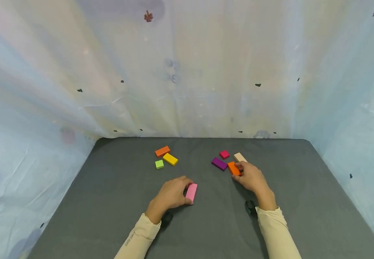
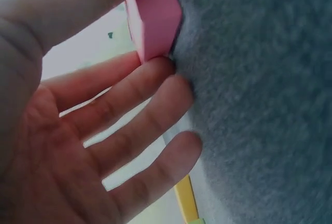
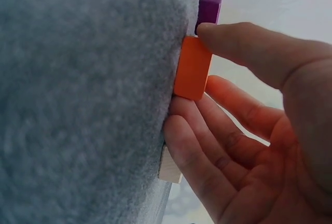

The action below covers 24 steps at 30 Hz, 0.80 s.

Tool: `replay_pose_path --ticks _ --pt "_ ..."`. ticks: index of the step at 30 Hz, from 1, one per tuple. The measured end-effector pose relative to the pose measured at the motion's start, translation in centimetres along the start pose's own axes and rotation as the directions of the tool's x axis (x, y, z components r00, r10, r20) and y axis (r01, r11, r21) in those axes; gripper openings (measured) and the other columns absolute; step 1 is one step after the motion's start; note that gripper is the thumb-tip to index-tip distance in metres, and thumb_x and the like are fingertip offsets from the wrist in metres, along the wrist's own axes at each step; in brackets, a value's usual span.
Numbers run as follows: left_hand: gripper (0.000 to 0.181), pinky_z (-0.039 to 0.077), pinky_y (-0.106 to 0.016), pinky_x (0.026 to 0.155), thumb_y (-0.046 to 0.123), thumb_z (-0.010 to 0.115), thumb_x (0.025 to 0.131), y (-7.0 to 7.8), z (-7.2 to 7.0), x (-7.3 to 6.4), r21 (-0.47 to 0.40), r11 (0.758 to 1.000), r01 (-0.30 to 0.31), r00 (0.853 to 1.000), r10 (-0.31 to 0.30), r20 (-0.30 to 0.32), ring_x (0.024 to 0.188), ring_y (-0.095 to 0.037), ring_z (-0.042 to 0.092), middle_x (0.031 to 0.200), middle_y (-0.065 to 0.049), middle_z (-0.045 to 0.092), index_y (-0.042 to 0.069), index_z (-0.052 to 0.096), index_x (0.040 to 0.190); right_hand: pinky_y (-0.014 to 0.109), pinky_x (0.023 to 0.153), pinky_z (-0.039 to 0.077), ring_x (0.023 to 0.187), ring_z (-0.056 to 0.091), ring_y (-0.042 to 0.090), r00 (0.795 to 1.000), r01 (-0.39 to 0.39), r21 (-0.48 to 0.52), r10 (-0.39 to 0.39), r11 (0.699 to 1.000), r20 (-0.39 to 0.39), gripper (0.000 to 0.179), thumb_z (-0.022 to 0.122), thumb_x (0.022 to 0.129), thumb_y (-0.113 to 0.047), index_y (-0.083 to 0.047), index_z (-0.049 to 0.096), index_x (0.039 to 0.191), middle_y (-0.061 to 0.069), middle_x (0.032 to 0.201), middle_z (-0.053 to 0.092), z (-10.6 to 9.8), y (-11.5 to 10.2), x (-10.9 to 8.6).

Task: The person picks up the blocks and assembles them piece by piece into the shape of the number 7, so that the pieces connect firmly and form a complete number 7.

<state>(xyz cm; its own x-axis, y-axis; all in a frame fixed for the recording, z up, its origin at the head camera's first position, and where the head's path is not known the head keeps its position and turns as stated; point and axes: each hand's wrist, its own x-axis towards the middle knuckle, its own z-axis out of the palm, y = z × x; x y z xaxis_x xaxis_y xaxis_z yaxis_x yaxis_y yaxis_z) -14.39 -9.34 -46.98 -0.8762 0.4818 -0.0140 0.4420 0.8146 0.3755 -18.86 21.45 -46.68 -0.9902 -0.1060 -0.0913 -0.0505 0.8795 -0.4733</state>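
My left hand (image 1: 173, 193) pinches a pink block (image 1: 191, 192) by its two ends, thumb at the near end and forefinger at the far one. In the left wrist view the pink block (image 2: 158, 16) lies against the grey cloth, the other fingers spread beside it. To the right, my right hand (image 1: 252, 177) has thumb and fingers on either side of an orange block (image 1: 233, 168). The right wrist view shows this orange block (image 3: 193, 68) between thumb and fingertips. A purple block (image 1: 219, 164) lies just left of it, and a pale wooden block (image 1: 240, 157) behind the right hand's fingers.
A red block (image 1: 224, 154) lies behind the purple one. Farther left, a second orange block (image 1: 162, 151), a yellow block (image 1: 170, 159) and a small green block (image 1: 159, 164) form a loose group. Grey cloth covers the table (image 1: 119, 201); pale curtains (image 1: 206, 90) hang around it.
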Motion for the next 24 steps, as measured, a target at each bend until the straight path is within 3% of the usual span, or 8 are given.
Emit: replay_pose_path --ticks 15,24 --pt "0.063 0.051 -0.033 0.080 0.040 0.089 0.072 0.35 0.29 -0.49 -0.016 1.000 0.003 0.999 -0.002 0.052 0.087 -0.009 0.057 0.108 0.005 0.065 0.015 0.066 0.125 0.055 0.097 0.048 0.111 0.063 0.035 1.000 -0.018 -0.005 0.018 1.000 0.023 0.050 0.073 0.090 -0.026 -0.005 0.060 0.134 0.019 0.128 0.066 0.13 0.25 0.42" --pt "0.065 0.051 -0.033 0.079 0.040 0.090 0.071 0.21 0.46 -0.48 -0.039 0.999 -0.002 0.999 0.004 0.051 0.087 -0.008 0.057 0.106 0.006 0.065 0.016 0.066 0.126 0.055 0.097 0.048 0.111 0.063 0.035 1.000 -0.014 0.005 0.014 1.000 0.022 0.052 0.074 0.090 -0.027 -0.005 0.059 0.134 0.019 0.128 0.066 0.12 0.28 0.32"
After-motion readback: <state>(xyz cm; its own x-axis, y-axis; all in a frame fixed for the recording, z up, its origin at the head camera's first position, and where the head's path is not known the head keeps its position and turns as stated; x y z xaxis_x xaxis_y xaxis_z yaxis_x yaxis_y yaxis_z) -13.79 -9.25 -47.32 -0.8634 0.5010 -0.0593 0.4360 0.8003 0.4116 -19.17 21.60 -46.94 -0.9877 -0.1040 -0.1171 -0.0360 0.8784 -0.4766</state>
